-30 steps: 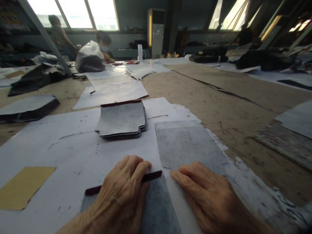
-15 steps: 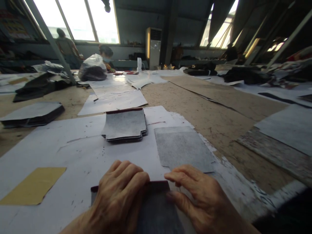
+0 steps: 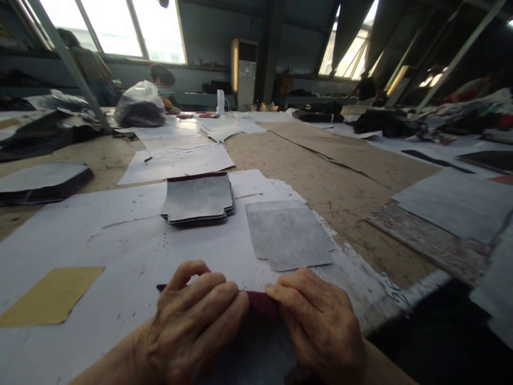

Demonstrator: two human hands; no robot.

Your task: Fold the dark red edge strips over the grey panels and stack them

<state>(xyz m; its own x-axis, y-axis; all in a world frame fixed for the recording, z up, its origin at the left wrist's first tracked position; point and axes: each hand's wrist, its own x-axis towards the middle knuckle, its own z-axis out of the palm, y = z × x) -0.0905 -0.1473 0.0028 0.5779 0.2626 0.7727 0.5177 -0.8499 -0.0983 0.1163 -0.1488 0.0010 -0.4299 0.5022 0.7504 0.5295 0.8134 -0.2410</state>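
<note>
A dark grey piece with a dark red top edge [image 3: 260, 342] lies on white paper at the front. My left hand [image 3: 196, 321] rests over its left part, fingers bent and pressed together along the red edge. My right hand [image 3: 320, 321] is closed on the right end of that edge, fingertips pinching it. Beyond my hands sit a stack of grey pieces with a red-edged top one [image 3: 197, 197] and, right of it, a single flat grey piece [image 3: 287, 233]. The hands hide much of the front piece.
A yellow sheet [image 3: 54, 297] lies at the left, with a thick grey stack [image 3: 40, 179] behind it. Grey sheets [image 3: 457, 203] lie at the right. Farther back are a plastic bag [image 3: 140, 104] and two people near the windows.
My right hand has closed on the red edge, where its fingers were apart before. More ribbed red shows between the hands. The whole view has shifted slightly.
</note>
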